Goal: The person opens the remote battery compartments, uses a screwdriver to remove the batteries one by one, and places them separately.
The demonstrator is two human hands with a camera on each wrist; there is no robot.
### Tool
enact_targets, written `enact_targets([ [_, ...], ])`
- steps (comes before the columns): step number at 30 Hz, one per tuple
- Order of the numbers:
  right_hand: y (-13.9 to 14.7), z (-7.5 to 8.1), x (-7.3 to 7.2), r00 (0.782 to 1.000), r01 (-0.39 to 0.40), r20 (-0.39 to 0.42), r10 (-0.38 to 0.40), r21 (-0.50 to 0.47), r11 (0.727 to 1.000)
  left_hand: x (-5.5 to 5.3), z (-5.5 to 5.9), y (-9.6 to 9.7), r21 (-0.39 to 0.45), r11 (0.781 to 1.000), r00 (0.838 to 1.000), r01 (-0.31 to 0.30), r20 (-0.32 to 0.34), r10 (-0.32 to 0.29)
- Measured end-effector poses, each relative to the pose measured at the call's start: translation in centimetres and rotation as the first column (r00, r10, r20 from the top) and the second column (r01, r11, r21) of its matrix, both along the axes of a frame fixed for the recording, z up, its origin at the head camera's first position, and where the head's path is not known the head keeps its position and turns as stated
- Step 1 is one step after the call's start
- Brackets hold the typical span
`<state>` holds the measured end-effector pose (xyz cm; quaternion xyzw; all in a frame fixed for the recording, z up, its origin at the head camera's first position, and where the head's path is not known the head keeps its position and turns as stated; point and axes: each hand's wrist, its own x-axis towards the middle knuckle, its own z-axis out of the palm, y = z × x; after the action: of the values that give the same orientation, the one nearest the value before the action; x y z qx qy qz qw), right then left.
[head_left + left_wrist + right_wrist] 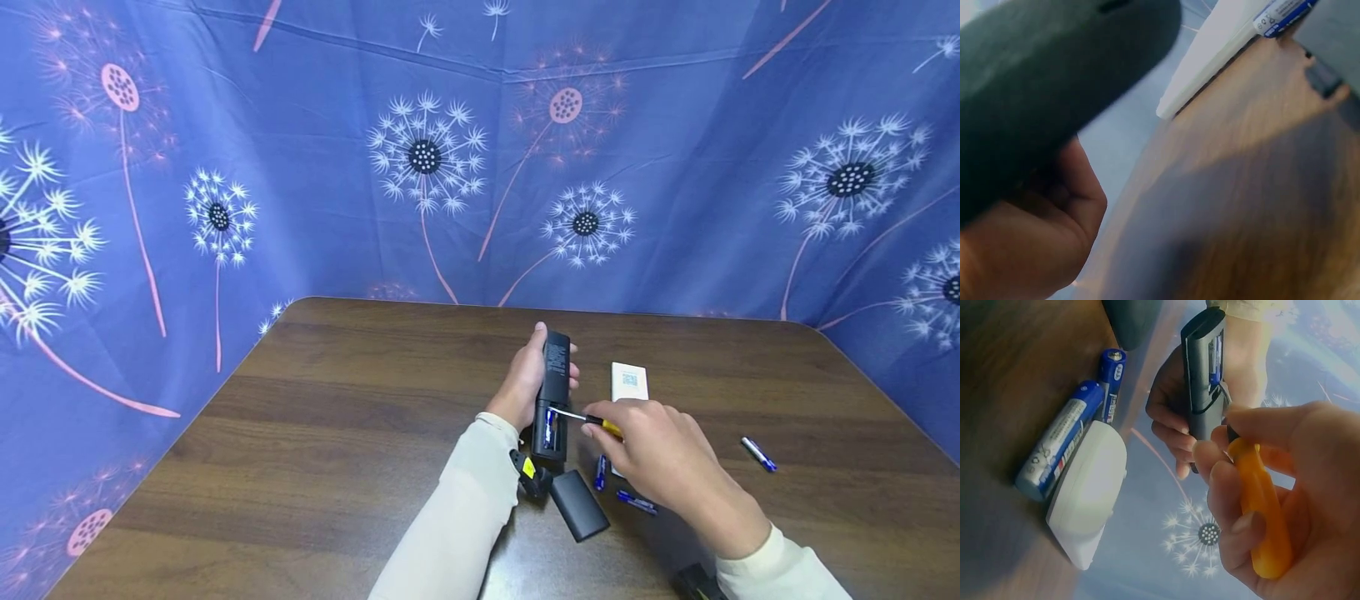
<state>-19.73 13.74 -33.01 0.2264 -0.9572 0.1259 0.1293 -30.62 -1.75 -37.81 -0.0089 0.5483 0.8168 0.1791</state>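
Observation:
My left hand (522, 379) grips a black remote control (556, 375), its back turned up and its battery compartment uncovered. A blue battery (551, 429) shows inside that compartment. In my right hand (663, 450) is a screwdriver with a yellow handle (1260, 512); its metal tip reaches the compartment's upper edge, near the battery's end. The right wrist view shows fingers and thumb curled round the handle. From the left wrist, the remote (1054, 81) is a dark blur across the left hand (1035, 244). A black battery cover (580, 506) lies on the table below the remote.
Loose blue batteries lie on the wooden table (337, 433): one (601, 472) beside the cover, another (637, 502) below the right hand, a third (759, 454) farther right. A white device (628, 381) lies partly hidden behind the right hand. Patterned blue cloth (480, 167) hangs behind.

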Motion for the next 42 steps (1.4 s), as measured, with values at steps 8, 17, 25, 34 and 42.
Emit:
enact_targets([
  [8, -0.3, -0.4, 0.1, 0.996, 0.013, -0.090, -0.010, 0.029, 1.000, -0.1, 0.0, -0.1, -0.001, 1.000, 1.000, 0.007, -0.005, -0.007],
  [17, -0.4, -0.9, 0.1, 0.974, 0.041, -0.226, -0.016, 0.108, 0.993, -0.1, 0.1, -0.2, 0.002, 1.000, 1.000, -0.001, 0.009, 0.001],
  [25, -0.6, -1.0, 0.1, 0.970, 0.010, -0.241, 0.016, 0.106, 0.994, -0.1, 0.0, -0.1, 0.007, 1.000, 0.999, 0.031, 0.018, -0.031],
  [34, -0.4, -1.3, -0.1, 0.944, -0.022, -0.326, 0.060, 0.119, 0.993, 0.2, -0.1, 0.0, 0.022, 0.998, 0.999, 0.054, 0.008, -0.054],
  [42, -0.2, -1.5, -0.4, 0.938, -0.040, -0.336, 0.083, 0.134, 0.990, 0.2, 0.1, 0.1, 0.011, 0.997, 0.997, 0.079, -0.009, -0.079],
])
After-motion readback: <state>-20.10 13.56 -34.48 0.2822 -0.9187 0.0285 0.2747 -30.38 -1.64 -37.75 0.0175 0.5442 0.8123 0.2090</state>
